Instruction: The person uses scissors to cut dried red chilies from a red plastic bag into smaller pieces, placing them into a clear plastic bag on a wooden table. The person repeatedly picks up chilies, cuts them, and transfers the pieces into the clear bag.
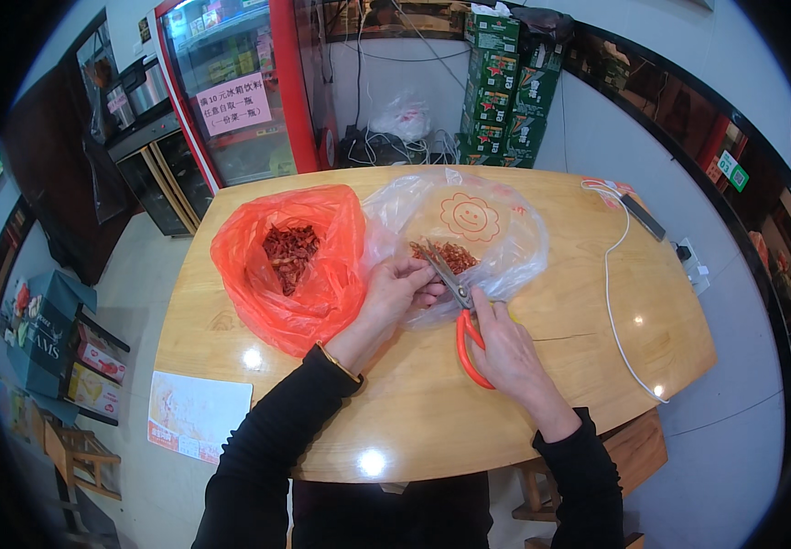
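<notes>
My right hand (511, 350) grips the red handles of a pair of scissors (463, 294), whose blades stand partly apart and point away to the left. Close by the blades, the thumb and fingers of my left hand (394, 287) are pinched together, seemingly on a dried red chili that they mostly hide. Under the blades, small cut chili pieces (463, 258) lie on a clear plastic bag (522, 226) printed with a smiling flower. To the left, an open red plastic bag (241, 237) holds longer dried red chilies (290, 255).
A wooden table (395, 412) carries everything. At its right lie a white cable (610, 288) and a dark power bank (643, 216). A printed paper mat (200, 412) is at the left edge. Beyond stand a red-framed drinks fridge (231, 55) and stacked green beer cartons (495, 96).
</notes>
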### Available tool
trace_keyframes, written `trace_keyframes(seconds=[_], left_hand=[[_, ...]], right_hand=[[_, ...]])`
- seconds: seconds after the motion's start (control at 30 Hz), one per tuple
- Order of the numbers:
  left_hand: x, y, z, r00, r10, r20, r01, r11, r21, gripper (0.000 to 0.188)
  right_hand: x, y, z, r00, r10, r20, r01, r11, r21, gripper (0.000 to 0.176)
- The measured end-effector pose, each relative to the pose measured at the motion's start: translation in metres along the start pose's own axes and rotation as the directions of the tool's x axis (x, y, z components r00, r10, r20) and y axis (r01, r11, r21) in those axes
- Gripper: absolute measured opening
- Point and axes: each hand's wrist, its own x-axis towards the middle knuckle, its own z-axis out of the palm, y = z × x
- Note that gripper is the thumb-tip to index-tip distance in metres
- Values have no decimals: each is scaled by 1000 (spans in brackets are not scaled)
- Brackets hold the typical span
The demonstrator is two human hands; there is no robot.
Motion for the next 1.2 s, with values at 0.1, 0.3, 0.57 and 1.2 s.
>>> trace_keyframes(seconds=[0.1, 0.3, 0.57, 1.2], left_hand=[[0, 2, -3, 999, -33, 20, 33, 999, -3, 16], [0, 2, -4, 999, -44, -7, 44, 996, -75, 15], [2, -2, -4, 998, -16, 53, 21, 995, -94, 13], [4, -5, -7, 995, -76, 69, 82, 993, -86, 15]], right_hand=[[2, 2, 2, 999, 13, 32, -12, 1000, -14, 59], [1, 2, 3, 997, -28, -67, 26, 999, -23, 59], [0, 6, 6, 995, -65, -78, 63, 998, -28, 63], [1, 7, 0, 999, -20, 30, 19, 1000, 17, 56]])
